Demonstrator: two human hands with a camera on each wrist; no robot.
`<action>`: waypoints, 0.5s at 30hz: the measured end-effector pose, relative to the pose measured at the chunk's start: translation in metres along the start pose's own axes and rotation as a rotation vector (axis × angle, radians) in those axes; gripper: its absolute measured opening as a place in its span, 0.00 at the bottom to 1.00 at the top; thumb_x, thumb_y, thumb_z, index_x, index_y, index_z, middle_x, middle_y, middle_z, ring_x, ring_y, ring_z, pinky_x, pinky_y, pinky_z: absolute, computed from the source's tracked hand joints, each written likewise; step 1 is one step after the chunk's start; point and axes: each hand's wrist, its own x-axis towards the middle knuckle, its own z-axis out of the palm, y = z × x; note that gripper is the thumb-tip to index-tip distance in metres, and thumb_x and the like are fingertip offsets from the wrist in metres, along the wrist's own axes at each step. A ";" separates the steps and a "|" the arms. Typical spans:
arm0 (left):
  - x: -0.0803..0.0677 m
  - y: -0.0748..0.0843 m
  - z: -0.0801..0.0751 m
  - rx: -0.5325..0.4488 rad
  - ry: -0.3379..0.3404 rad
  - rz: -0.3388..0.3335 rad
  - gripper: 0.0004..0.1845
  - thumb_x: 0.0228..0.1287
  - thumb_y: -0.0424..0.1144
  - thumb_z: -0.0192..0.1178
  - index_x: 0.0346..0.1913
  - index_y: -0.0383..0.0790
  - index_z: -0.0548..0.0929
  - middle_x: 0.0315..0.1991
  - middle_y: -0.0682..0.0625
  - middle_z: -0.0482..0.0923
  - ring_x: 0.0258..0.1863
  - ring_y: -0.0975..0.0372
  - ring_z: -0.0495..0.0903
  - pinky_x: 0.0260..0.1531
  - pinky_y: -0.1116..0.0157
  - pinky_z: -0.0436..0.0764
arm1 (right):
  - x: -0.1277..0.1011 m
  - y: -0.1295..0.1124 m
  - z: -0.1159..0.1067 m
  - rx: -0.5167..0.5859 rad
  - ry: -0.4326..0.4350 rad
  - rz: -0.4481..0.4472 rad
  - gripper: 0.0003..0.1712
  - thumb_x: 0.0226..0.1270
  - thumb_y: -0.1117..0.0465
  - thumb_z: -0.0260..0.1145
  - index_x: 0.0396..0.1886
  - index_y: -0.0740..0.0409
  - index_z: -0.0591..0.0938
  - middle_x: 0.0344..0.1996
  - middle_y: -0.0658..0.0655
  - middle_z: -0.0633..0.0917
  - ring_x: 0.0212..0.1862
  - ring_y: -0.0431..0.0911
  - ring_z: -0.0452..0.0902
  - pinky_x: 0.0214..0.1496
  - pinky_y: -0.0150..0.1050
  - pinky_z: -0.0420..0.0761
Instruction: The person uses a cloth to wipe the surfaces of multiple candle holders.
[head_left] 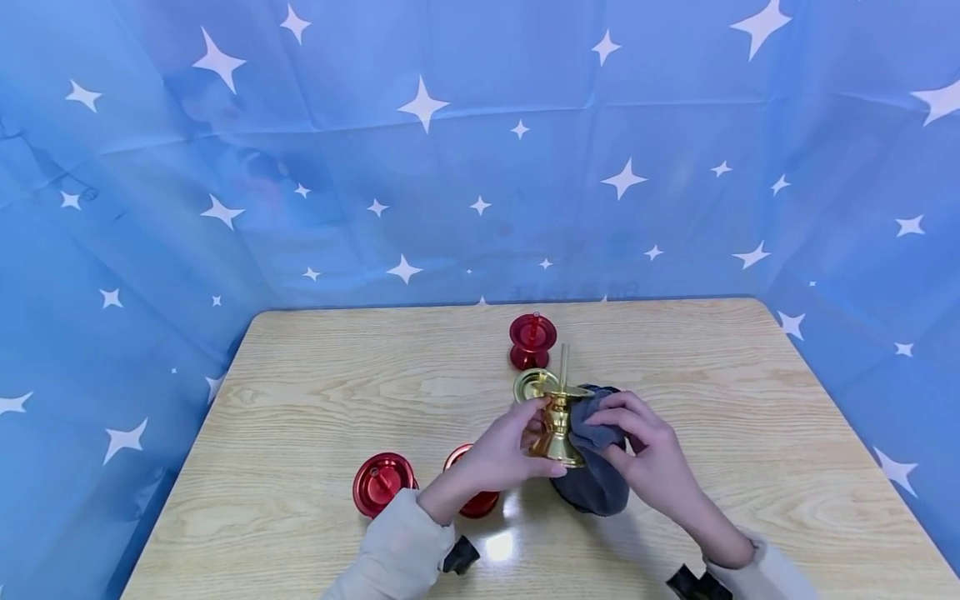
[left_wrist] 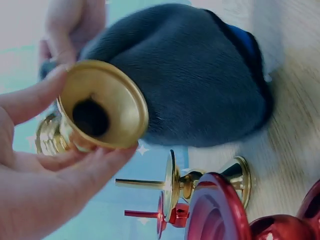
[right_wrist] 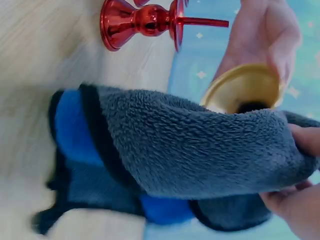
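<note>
My left hand (head_left: 498,450) grips a shiny gold candlestick (head_left: 557,427) round its waist, thumb near the base and fingers under the drip plate. It is held upright, its thin spike pointing up. In the left wrist view the hollow underside of its base (left_wrist: 120,95) faces the camera. My right hand (head_left: 651,454) pinches a bunched grey plush cloth (head_left: 600,479) against the candlestick's right side. Blue patches and dark edging show on the cloth (right_wrist: 190,145) in the right wrist view, where it hides part of the gold base (right_wrist: 245,82).
A second gold candlestick (head_left: 527,383) stands just behind the held one, with a red candlestick (head_left: 532,337) farther back. Two more red ones stand at front left: one candlestick (head_left: 382,483) in plain sight, another (head_left: 481,504) partly behind my left forearm. A blue star-patterned curtain (head_left: 450,167) surrounds the wooden table (head_left: 300,392).
</note>
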 end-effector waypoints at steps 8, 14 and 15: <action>-0.001 0.001 0.001 -0.097 -0.030 0.009 0.41 0.49 0.34 0.69 0.66 0.35 0.60 0.53 0.48 0.68 0.50 0.62 0.70 0.49 0.71 0.71 | -0.005 0.005 -0.004 0.132 -0.020 0.106 0.23 0.40 0.87 0.65 0.34 0.61 0.81 0.38 0.59 0.76 0.41 0.37 0.73 0.33 0.24 0.75; 0.002 -0.002 0.008 0.119 0.068 -0.003 0.41 0.43 0.40 0.74 0.62 0.37 0.66 0.49 0.49 0.68 0.44 0.62 0.73 0.43 0.70 0.73 | -0.001 -0.004 0.001 -0.001 -0.011 0.030 0.24 0.34 0.84 0.69 0.33 0.59 0.82 0.36 0.56 0.76 0.40 0.39 0.72 0.38 0.21 0.73; 0.003 -0.003 0.008 0.111 0.068 -0.005 0.41 0.42 0.39 0.74 0.62 0.37 0.66 0.49 0.49 0.68 0.44 0.62 0.73 0.43 0.70 0.73 | -0.002 -0.004 0.002 -0.010 -0.012 0.015 0.25 0.34 0.85 0.69 0.33 0.59 0.82 0.36 0.56 0.76 0.41 0.39 0.72 0.39 0.20 0.72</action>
